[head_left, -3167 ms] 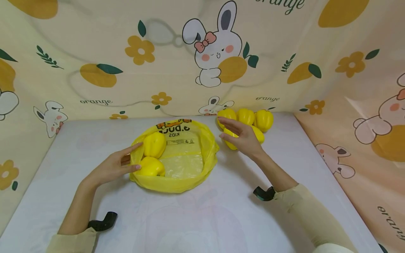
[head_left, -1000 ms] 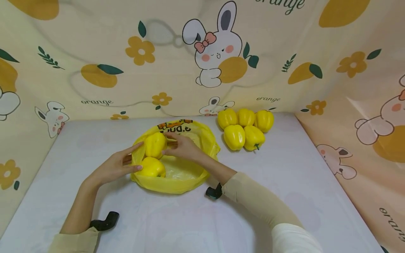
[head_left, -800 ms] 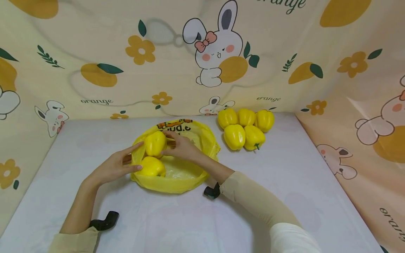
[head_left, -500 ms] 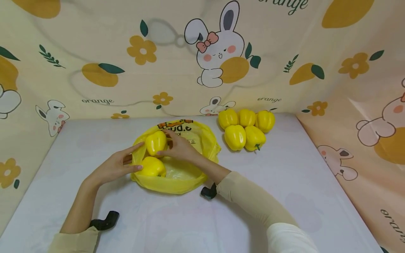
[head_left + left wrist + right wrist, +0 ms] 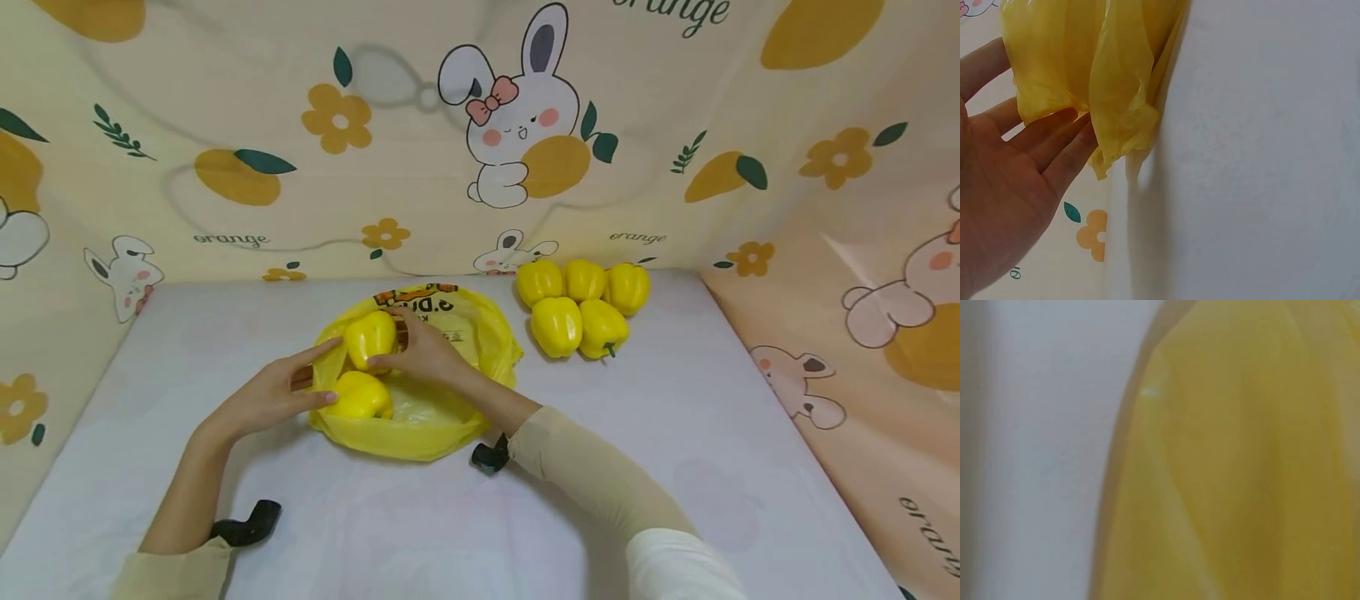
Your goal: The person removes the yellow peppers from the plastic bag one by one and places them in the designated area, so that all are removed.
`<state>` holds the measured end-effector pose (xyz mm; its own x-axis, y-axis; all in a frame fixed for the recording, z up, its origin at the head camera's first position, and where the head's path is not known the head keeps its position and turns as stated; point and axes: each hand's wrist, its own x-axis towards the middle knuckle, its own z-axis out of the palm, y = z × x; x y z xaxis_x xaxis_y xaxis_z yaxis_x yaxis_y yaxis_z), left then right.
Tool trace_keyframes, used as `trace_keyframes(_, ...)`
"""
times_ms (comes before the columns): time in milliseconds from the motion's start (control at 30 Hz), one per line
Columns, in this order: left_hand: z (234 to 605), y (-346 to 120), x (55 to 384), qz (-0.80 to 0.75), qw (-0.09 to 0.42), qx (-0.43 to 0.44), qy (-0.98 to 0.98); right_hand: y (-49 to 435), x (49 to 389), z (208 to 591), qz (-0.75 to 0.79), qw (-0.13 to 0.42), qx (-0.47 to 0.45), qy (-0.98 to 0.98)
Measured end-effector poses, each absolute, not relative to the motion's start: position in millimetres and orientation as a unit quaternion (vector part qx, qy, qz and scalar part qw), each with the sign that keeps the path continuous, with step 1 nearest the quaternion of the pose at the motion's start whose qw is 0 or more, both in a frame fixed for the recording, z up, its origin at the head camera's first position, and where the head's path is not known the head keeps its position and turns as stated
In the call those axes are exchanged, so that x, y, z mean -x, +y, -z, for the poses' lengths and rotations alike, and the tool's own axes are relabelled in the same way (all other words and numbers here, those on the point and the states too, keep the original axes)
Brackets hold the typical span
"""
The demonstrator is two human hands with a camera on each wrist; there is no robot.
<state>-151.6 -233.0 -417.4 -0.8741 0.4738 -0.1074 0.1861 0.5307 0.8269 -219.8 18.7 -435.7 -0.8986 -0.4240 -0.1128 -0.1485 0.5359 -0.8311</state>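
Observation:
In the head view a yellow plastic bag (image 5: 420,437) lies with its mouth wide open, dark print showing inside. Two yellow bell peppers sit in its left part. My right hand (image 5: 427,346) grips the upper bell pepper (image 5: 371,337), thumb in front and fingertips at its top. The lower bell pepper (image 5: 362,395) lies nearer me. My left hand (image 5: 273,392) holds the bag's left side, index fingertip and thumb at the rim; in the left wrist view its fingers (image 5: 1054,144) lie against the bag (image 5: 1122,75). Blurred yellow plastic (image 5: 1229,456) fills much of the right wrist view.
Several more yellow bell peppers (image 5: 556,327) stand in two rows at the back right of the white table (image 5: 420,533). A cloth backdrop (image 5: 420,183) with rabbits and oranges rises behind the table and along its sides.
My right hand has moved left from the back-right peppers into the bag and taken hold of the upper pepper, which has since turned slightly. My left hand stays put.

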Motion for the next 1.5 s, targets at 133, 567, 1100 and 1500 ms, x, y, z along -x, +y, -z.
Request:
trace_keyframes(133,416.5,-230.3,153.0,-0.447,0.166,-0.191,0.858,27.4,221.8,433.7,0.468,0.149,0.155,0.857)
trace_keyframes(567,413.0,-230.6,151.8,-0.44,0.176,-0.183,0.862,47.4,223.2,428.9,0.48,0.12,0.169,0.852)
trace_keyframes(1100,411.4,-231.6,151.7,-0.439,0.183,-0.175,0.862,68.7,214.4,411.5,0.527,0.12,0.171,0.824)
trace_keyframes(1500,411.3,-232.6,151.2,-0.433,0.181,-0.171,0.867,95.7,210.7,403.8,0.536,0.087,0.184,0.819)
